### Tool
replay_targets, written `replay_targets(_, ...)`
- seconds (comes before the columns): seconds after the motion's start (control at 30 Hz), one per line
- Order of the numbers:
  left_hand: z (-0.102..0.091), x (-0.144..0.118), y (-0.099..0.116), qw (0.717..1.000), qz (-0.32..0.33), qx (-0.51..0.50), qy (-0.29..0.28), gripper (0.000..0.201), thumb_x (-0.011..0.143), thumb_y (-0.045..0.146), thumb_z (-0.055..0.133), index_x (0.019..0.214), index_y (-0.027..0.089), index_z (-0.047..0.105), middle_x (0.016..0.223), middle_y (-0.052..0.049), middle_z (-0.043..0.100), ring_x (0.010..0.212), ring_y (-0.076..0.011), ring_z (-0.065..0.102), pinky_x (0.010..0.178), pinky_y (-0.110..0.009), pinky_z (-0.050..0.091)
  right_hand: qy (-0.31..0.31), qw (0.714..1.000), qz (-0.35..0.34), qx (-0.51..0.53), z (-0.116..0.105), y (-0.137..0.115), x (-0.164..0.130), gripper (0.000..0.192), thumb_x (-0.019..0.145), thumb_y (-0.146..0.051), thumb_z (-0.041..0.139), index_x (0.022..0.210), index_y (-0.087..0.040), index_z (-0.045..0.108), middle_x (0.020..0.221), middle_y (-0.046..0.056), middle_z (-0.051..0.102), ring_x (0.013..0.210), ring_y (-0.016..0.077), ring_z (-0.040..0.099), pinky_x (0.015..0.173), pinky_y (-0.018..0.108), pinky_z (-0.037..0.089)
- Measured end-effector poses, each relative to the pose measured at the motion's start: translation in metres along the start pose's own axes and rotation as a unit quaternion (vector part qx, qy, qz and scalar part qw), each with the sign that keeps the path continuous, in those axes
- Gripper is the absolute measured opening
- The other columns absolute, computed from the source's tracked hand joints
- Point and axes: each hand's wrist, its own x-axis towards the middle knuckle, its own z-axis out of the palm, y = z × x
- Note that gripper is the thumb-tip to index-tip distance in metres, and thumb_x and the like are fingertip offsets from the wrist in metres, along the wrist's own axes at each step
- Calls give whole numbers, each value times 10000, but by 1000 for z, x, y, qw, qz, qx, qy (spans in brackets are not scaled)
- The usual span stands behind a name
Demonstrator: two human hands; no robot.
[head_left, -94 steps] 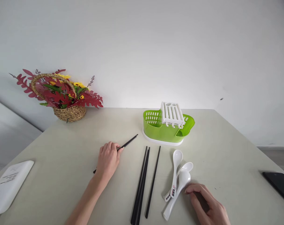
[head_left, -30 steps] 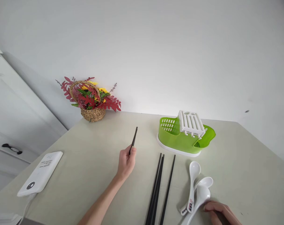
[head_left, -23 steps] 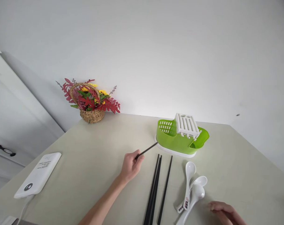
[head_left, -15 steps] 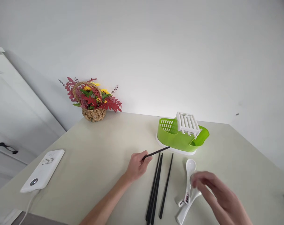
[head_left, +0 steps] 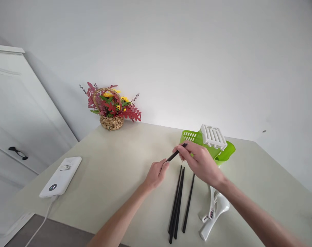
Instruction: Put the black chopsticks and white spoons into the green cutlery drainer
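- Up above the worktop, a single black chopstick is held in the air between both hands, tilted up toward the right.
- Left hand: its grip pinches the lower end of that chopstick between thumb and fingertips.
- Right hand: its grip pinches the upper end, just in front of the green cutlery holder, which carries a white slotted rack.
- Three more black chopsticks lie on the worktop below the hands, two touching, the third just beside them.
- White spoons lie in a pile to their right, partly under the right forearm.
- A flower basket stands at the far edge, well apart; a white device lies near the left edge.
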Motion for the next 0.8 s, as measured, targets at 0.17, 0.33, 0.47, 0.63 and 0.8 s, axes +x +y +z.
replay_targets(0.17, 1, -1, 3, 1000, -4, 15, -26, 514, 1081, 550, 195, 692, 236, 313, 609, 56, 290, 535, -124, 310, 568, -297, 257, 106, 993, 58, -20, -51, -9, 13, 509, 986, -670, 462, 863, -239, 703, 718, 27, 650, 658, 179, 604, 644, 316, 507)
replay_targets(0.33, 2, -2, 6, 999, -23, 33, -37, 531, 1084, 539, 256, 656, 229, 311, 558, 59, 281, 516, -123, 309, 567, -299, 250, 254, 964, 56, -55, -111, -19, 41, 480, 995, -648, 467, 864, -245, 692, 724, 32, 635, 723, 201, 639, 756, 376, 529)
replay_targets(0.47, 3, -2, 4, 997, -13, 48, -52, 547, 1072, 559, 309, 639, 225, 329, 551, 57, 331, 515, -118, 333, 558, -290, 249, 204, 957, 78, -194, -124, 2, 65, 547, 1017, -664, 376, 866, -256, 709, 756, 52, 684, 788, 227, 654, 769, 373, 483)
replay_targets(0.63, 3, -2, 0, 997, -7, 54, -55, 561, 1067, 569, 331, 635, 216, 385, 549, 51, 404, 514, -114, 384, 571, -286, 280, 101, 960, 126, -230, -106, 53, 91, 635, 1008, -690, 359, 907, -202, 753, 772, 58, 710, 579, 154, 565, 609, 305, 429)
replay_targets(0.8, 4, -2, -1, 996, -8, 66, -62, 561, 1073, 556, 320, 636, 214, 402, 543, 49, 423, 511, -118, 404, 578, -283, 286, 11, 955, 177, -239, -92, 91, 104, 642, 1007, -685, 350, 947, -211, 778, 680, 35, 650, 538, 160, 512, 600, 313, 409)
